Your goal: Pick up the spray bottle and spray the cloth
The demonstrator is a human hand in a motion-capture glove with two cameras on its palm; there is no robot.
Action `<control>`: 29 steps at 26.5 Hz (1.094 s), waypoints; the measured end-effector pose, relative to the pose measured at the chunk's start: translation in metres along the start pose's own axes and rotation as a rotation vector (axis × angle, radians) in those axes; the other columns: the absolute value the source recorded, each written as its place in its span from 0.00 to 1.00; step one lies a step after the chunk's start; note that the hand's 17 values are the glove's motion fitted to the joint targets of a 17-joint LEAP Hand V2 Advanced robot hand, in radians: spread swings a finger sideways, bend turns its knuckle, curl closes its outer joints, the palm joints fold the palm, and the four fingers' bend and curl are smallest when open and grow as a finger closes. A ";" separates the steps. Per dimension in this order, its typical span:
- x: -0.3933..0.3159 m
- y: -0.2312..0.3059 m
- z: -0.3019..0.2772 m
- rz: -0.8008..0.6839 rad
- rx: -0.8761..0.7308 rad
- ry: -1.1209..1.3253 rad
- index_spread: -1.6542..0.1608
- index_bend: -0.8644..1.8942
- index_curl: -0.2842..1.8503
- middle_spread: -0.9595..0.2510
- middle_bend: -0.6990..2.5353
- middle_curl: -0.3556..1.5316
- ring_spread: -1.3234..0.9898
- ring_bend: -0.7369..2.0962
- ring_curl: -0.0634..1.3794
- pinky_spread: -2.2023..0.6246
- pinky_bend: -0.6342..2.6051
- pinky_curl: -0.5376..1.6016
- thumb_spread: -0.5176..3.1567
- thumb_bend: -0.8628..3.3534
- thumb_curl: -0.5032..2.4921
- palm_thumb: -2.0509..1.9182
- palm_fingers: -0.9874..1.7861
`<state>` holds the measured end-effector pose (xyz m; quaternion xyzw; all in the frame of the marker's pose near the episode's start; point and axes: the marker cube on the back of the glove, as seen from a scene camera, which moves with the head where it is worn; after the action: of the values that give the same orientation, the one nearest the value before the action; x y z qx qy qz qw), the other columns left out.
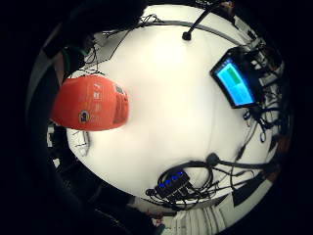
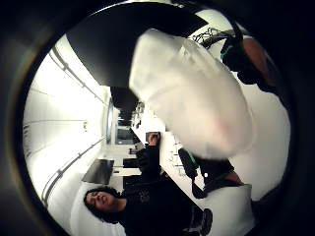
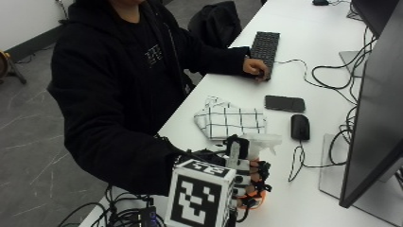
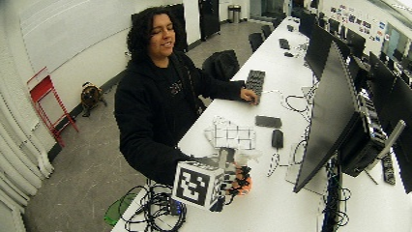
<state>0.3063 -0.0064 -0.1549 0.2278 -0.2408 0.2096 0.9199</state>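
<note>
In the outside view my gloved right hand (image 3: 247,176) grips the spray bottle (image 3: 254,144) upright, fingers curled round its neck. The bottle has a pale translucent spray head and an orange body (image 3: 258,197). It stands near the table's front edge, a short way in front of the cloth. The cloth (image 3: 230,120) is white with a black grid and lies crumpled on the white table (image 3: 296,198), untouched. The orange body (image 1: 90,103) shows close in the little finger side palm view. In the thumb side palm view the spray head (image 2: 192,93) fills much of the picture.
Beyond the cloth lie a black phone (image 3: 284,103) and a black mouse (image 3: 300,126) with its cable. The person's bare hand (image 3: 256,69) rests by a black keyboard (image 3: 265,46). A large monitor (image 3: 374,109) stands to the right. Cables and a hub (image 1: 171,183) lie at the table edge.
</note>
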 end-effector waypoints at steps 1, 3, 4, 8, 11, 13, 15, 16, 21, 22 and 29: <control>0.004 -0.002 0.005 0.000 -0.017 -0.040 0.72 0.36 0.26 0.66 0.29 0.39 0.49 0.39 0.29 0.80 0.26 0.40 0.42 0.20 0.28 0.69 0.68; 0.007 -0.012 0.013 -0.009 -0.026 -0.124 0.72 0.36 0.26 0.65 0.29 0.39 0.49 0.39 0.29 0.80 0.25 0.40 0.41 0.20 0.28 0.69 0.68; 0.006 -0.019 0.016 -0.017 -0.015 -0.162 0.72 0.36 0.26 0.65 0.29 0.39 0.49 0.39 0.29 0.80 0.25 0.40 0.41 0.20 0.29 0.69 0.68; 0.007 -0.026 0.025 -0.052 -0.030 -0.263 0.72 0.38 0.28 0.64 0.30 0.40 0.48 0.39 0.29 0.80 0.24 0.39 0.40 0.20 0.29 0.70 0.71; 0.008 -0.020 0.032 -0.080 -0.084 -0.330 0.72 0.38 0.28 0.63 0.30 0.40 0.48 0.39 0.29 0.80 0.24 0.39 0.40 0.20 0.29 0.70 0.72; 0.006 -0.021 0.037 -0.092 -0.094 -0.384 0.72 0.38 0.29 0.63 0.30 0.40 0.48 0.39 0.29 0.79 0.24 0.38 0.39 0.20 0.29 0.70 0.73; 0.003 -0.023 0.041 -0.093 -0.085 -0.444 0.72 0.38 0.29 0.62 0.29 0.40 0.48 0.39 0.30 0.79 0.24 0.38 0.39 0.20 0.29 0.70 0.73; 0.001 -0.024 0.043 -0.088 -0.072 -0.471 0.73 0.38 0.29 0.62 0.30 0.40 0.48 0.39 0.30 0.79 0.24 0.38 0.39 0.20 0.29 0.70 0.74; -0.008 -0.029 0.048 -0.044 0.036 -0.560 0.73 0.39 0.31 0.61 0.31 0.41 0.47 0.39 0.30 0.78 0.24 0.37 0.38 0.21 0.30 0.72 0.77; -0.009 -0.030 0.049 -0.036 0.063 -0.565 0.73 0.39 0.31 0.61 0.31 0.41 0.47 0.40 0.31 0.78 0.24 0.37 0.38 0.21 0.31 0.73 0.78; -0.010 -0.037 0.055 -0.062 0.249 -0.481 0.75 0.38 0.32 0.61 0.36 0.45 0.48 0.46 0.35 0.71 0.30 0.41 0.32 0.20 0.34 0.75 0.91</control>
<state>0.2980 -0.0678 -0.1291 0.3899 -0.4175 0.1491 0.8071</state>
